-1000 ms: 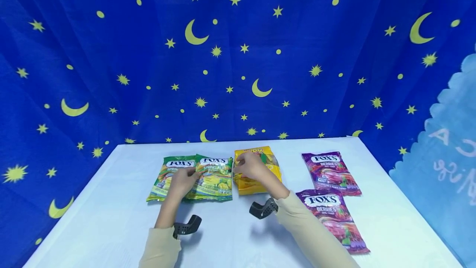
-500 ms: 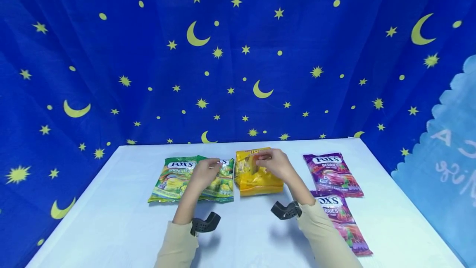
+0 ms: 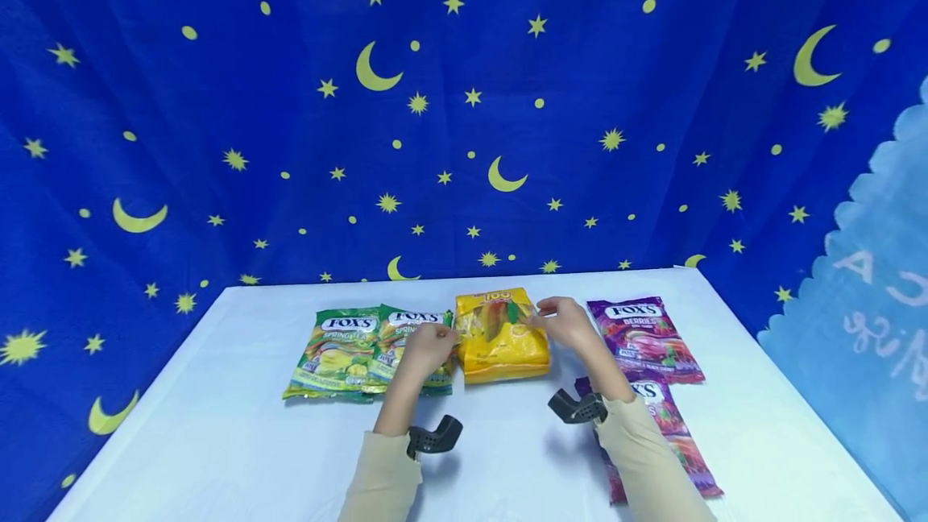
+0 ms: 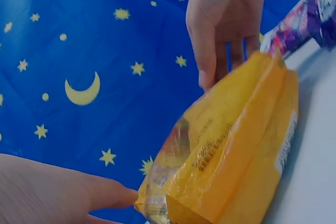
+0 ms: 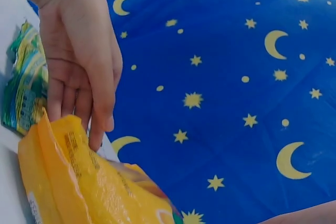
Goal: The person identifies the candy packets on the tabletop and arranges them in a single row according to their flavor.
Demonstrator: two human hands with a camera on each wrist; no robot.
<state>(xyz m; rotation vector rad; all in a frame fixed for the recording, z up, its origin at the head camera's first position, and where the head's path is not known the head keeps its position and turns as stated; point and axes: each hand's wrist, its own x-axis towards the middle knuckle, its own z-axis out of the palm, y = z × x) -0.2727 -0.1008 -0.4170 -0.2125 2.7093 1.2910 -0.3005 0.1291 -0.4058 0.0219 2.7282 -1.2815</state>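
A yellow candy bag with a mango picture lies on the table in the head view. At its left edge is my left hand, with fingertips against the side of the bag; the left wrist view shows one digit of it touching the corner. My right hand reaches the upper right edge, its fingers fairly straight and partly hidden behind the bag in the left wrist view. Two green Fox's Spring Tea candy bags overlap side by side at the left, the nearer one partly covered by my left hand.
Two purple Fox's Berries candy bags stand to the right: the upper bag lies flat, and the lower bag is partly under my right sleeve. A blue star-and-moon curtain hangs behind the white table.
My left hand has moved right, from over the green bags to the yellow bag's left edge. My right hand has gone from the yellow bag's left side across to its right edge.
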